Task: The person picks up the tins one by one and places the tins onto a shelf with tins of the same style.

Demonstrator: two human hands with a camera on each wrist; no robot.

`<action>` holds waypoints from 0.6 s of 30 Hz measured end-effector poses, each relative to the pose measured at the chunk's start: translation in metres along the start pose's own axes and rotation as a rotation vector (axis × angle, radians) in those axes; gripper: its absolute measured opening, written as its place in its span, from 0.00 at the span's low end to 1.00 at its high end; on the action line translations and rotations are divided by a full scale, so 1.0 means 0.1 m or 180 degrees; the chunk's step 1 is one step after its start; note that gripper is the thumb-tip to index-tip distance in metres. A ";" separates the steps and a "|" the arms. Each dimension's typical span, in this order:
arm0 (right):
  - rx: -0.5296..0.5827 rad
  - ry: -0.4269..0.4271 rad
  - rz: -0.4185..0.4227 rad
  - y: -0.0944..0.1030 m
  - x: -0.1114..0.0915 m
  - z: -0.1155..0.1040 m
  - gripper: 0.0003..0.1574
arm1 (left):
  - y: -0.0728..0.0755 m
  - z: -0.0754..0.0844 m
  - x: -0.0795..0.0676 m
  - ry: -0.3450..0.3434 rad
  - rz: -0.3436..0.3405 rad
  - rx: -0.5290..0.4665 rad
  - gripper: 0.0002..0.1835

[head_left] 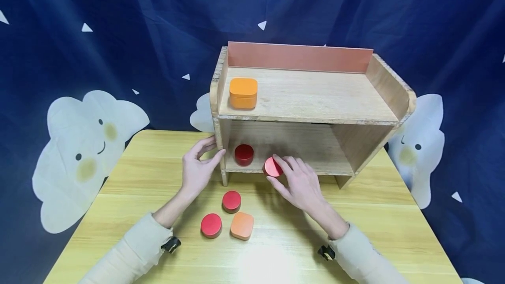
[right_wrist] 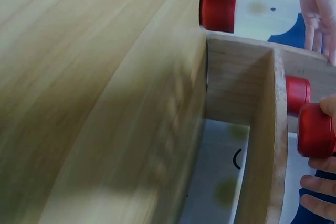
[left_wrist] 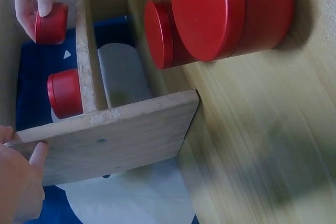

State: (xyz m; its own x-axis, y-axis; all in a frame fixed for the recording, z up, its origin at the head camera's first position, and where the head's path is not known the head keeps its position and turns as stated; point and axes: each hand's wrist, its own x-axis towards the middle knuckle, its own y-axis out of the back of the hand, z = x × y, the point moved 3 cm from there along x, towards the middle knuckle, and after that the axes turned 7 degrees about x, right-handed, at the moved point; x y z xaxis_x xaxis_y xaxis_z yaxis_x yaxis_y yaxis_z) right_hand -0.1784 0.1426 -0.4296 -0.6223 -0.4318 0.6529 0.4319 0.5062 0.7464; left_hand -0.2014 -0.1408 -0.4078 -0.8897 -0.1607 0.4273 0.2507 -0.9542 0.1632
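Observation:
My right hand (head_left: 301,183) pinches a red round tin (head_left: 272,168) between thumb and fingers, at the front edge of the lower board of a small wooden shelf (head_left: 304,95). In the right wrist view that red tin (right_wrist: 315,130) overlaps the board's edge. Another red round tin (head_left: 244,155) stands to its left on the same board. My left hand (head_left: 197,168) holds the shelf's left side panel (left_wrist: 110,140), thumb at the front edge and fingers on the outer side. On the top board, at the left, stands an orange rounded-square tin (head_left: 243,93).
On the yellow wood-grain table (head_left: 158,152), in front of the shelf, lie two red round tins, one nearer the shelf (head_left: 231,200) and one to the left (head_left: 211,225), beside an orange rounded-square tin (head_left: 242,225). A dark blue curtain (head_left: 177,25) with clouds hangs behind.

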 end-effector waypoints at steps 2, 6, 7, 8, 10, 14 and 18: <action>-0.0016 0.0001 0.0048 -0.03 0.01 0.00 0.38 | 0.00 0.00 0.00 0.0006 -0.0001 -0.0007 0.21; -0.0052 -0.0024 0.0097 -0.07 0.05 0.01 0.37 | 0.00 0.00 0.00 0.0024 0.0002 -0.0007 0.21; -0.0057 -0.0043 0.0094 -0.08 0.06 0.00 0.37 | 0.00 0.00 0.00 0.0029 0.0003 -0.0006 0.21; -0.0058 -0.0067 0.0086 -0.09 0.07 0.00 0.37 | 0.00 0.00 0.00 0.0035 0.0005 -0.0006 0.21; -0.0058 -0.0102 0.0062 -0.11 0.09 0.00 0.36 | 0.00 0.00 -0.01 0.0040 0.0001 -0.0002 0.21; -0.0072 -0.0175 -0.0036 -0.15 0.11 0.00 0.37 | 0.01 0.01 -0.01 0.0043 -0.0016 -0.0006 0.21; -0.0080 -0.0223 -0.0106 -0.19 0.11 -0.01 0.36 | 0.01 0.01 -0.01 0.0050 -0.0022 -0.0005 0.21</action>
State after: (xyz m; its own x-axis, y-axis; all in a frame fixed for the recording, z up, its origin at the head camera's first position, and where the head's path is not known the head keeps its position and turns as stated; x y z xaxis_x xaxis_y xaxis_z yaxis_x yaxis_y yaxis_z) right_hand -0.1932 0.1278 -0.4359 -0.6803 -0.3944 0.6178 0.4260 0.4732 0.7711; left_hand -0.2004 -0.1411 -0.4071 -0.8973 -0.1581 0.4121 0.2440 -0.9557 0.1647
